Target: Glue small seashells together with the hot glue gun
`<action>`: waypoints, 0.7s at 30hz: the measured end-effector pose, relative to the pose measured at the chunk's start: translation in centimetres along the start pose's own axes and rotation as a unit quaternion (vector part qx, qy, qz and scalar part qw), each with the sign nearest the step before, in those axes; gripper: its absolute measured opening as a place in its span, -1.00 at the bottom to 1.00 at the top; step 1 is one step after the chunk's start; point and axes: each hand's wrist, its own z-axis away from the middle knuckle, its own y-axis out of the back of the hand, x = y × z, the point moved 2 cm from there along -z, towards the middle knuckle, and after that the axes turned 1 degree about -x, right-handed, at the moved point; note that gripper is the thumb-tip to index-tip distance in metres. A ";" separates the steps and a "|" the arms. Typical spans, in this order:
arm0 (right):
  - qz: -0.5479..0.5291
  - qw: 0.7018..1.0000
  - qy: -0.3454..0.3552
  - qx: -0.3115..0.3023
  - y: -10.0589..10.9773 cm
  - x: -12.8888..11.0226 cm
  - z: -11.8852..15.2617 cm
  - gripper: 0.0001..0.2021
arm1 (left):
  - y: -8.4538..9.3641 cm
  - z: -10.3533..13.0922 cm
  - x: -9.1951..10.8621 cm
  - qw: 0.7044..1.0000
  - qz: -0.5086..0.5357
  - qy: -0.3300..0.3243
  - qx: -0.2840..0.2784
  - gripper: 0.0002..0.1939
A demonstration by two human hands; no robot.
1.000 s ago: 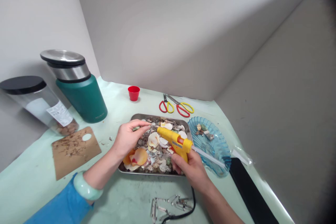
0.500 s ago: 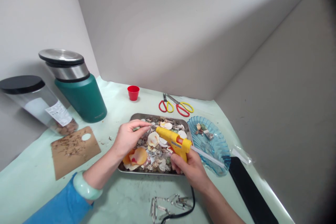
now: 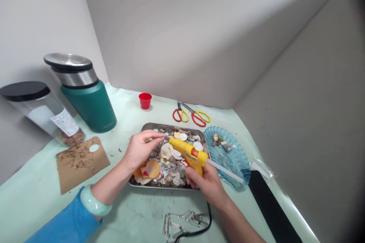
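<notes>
My right hand is wrapped round a yellow hot glue gun, with a clear glue stick jutting from its back end. The gun's nozzle points left, close to the fingertips of my left hand. Thumb and forefinger of that hand pinch a small metal pin, mostly hidden, so its exact shape is hard to tell. Both hands are over a metal tray heaped with seashells. An orange shell lies at the tray's near left.
Several metal pins lie in front, beside a black cord. To the right are a blue shell-shaped dish and a black strip. Behind stand a red cup and scissors; left, a green bottle, jar and cardboard.
</notes>
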 end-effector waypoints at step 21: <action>0.084 0.995 0.044 -0.008 0.5 0.5 0.1 -0.65 | 0.0 0.0 -1.0 0.999 0.022 0.017 0.022 -0.88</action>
